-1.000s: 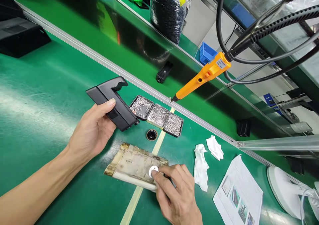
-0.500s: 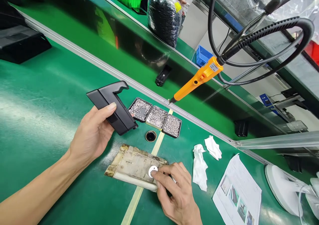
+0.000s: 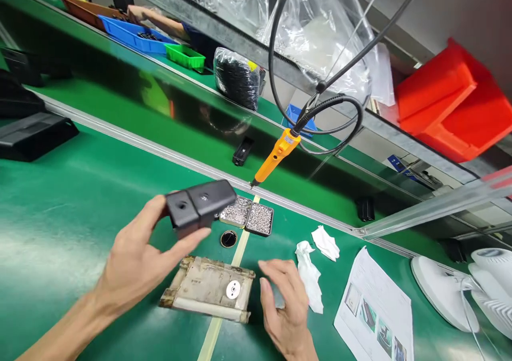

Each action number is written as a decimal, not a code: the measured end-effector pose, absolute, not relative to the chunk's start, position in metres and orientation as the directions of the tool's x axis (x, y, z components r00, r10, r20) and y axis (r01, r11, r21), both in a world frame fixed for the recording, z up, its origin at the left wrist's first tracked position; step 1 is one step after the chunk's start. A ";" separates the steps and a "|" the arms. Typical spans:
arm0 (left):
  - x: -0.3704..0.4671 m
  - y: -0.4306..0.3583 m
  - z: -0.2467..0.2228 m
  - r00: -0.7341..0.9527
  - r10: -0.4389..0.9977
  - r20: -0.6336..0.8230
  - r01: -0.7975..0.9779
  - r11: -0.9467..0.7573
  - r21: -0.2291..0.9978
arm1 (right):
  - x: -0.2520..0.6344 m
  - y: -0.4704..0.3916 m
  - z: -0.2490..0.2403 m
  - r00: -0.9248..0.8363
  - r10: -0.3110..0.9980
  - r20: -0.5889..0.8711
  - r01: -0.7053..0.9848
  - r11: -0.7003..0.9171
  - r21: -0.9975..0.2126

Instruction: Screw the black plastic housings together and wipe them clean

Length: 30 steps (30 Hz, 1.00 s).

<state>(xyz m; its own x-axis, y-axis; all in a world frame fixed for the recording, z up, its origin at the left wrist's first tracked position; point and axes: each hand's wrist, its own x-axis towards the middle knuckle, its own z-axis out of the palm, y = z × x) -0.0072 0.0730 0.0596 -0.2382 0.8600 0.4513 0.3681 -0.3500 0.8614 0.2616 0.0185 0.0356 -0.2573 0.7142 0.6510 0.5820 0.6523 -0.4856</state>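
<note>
When sweeping left with the bare right hand (image 3: 284,302), could knock the thin white disc with small holes (image 3: 233,290) out of place. Cannot tell if stuck down or loose; if loose, might slide from just a small bump, maybe even off the flat, worn beige pad with brown edges (image 3: 192,283). Could also drop the chunky black plastic part with a round hole (image 3: 202,203) from the bare left hand (image 3: 134,259), because of a light grip on smooth sides. Might then hit the disc. Farther off, with a careless reach, could bump the small round black piece with a gold rim (image 3: 229,238), or tip the square, dark-rimmed tray of shiny metal bits (image 3: 259,233) and spill lots. Beyond that, could swing into the hanging orange power screwdriver (image 3: 276,155).

In the right hand, nothing to see: fingers apart and a bit bent, just right of the pad. To the left of that hand, near but not touching, find the white disc, flat on the pad's right end. In the left hand, see the black part, held up above the flat green table (image 3: 160,334). From there, look down and right for the disc.
</note>
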 end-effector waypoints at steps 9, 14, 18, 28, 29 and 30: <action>0.024 0.051 0.107 0.553 0.549 0.626 0.398 -0.835 0.381 | 0.256 0.013 0.079 -0.362 0.695 0.622 0.561 0.695 -0.450; 0.008 0.049 0.090 0.541 0.739 0.402 0.443 -0.657 0.610 | 0.258 0.003 0.053 -0.129 0.881 0.456 0.381 0.468 -0.797; -0.009 0.047 0.069 0.526 0.830 0.186 0.497 -0.477 0.724 | 0.262 -0.010 0.030 -0.088 0.940 0.331 0.335 0.341 -0.879; -0.013 0.035 0.028 0.534 0.802 0.265 0.490 -0.550 0.676 | 0.264 -0.013 0.004 -0.291 0.850 0.439 0.384 0.525 -0.760; -0.015 0.035 0.026 0.545 0.792 0.275 0.497 -0.569 0.656 | 0.265 -0.013 0.004 -0.306 0.853 0.423 0.395 0.518 -0.759; -0.016 0.035 0.024 0.554 0.781 0.287 0.498 -0.588 0.638 | 0.266 -0.014 0.004 -0.322 0.861 0.393 0.414 0.502 -0.759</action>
